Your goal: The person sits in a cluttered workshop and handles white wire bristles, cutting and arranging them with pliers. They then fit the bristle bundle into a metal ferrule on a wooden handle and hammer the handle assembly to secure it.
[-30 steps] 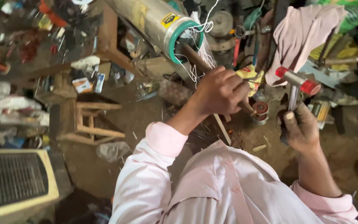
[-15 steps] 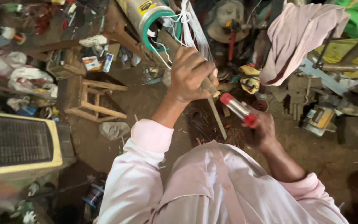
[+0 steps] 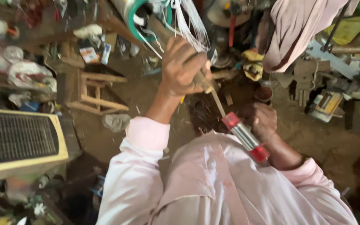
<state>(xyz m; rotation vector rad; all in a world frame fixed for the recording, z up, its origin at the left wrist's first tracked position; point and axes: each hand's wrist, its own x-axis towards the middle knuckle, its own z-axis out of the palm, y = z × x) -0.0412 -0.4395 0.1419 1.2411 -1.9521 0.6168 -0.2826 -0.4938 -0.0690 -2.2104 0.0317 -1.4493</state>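
Cluttered workshop w/ a dirt floor [image 3: 146, 93], seen from above. Centre top of frame: left hand [image 3: 183, 66] is fisted tight around a pale-handled tool [image 3: 202, 81] whose thin shaft slants down-right. That shaft meets a silver tube w/ red end caps [image 3: 245, 136], lying diagonally at mid-frame just right of centre, over the person's pink shirt [image 3: 213, 183]. Right hand [image 3: 263, 121] sits just beside and behind the tube, fingers curled at it; blur hides whether it really grips or only touches. White wires [image 3: 190, 25] hang from a green-rimmed cylinder [image 3: 142, 12] at top centre, brushing the left knuckles. Small wooden stool [image 3: 94, 89] at left of centre; cream grille-fronted box [image 3: 19, 139] at left edge; pink cloth [image 3: 290, 31] draped at upper right
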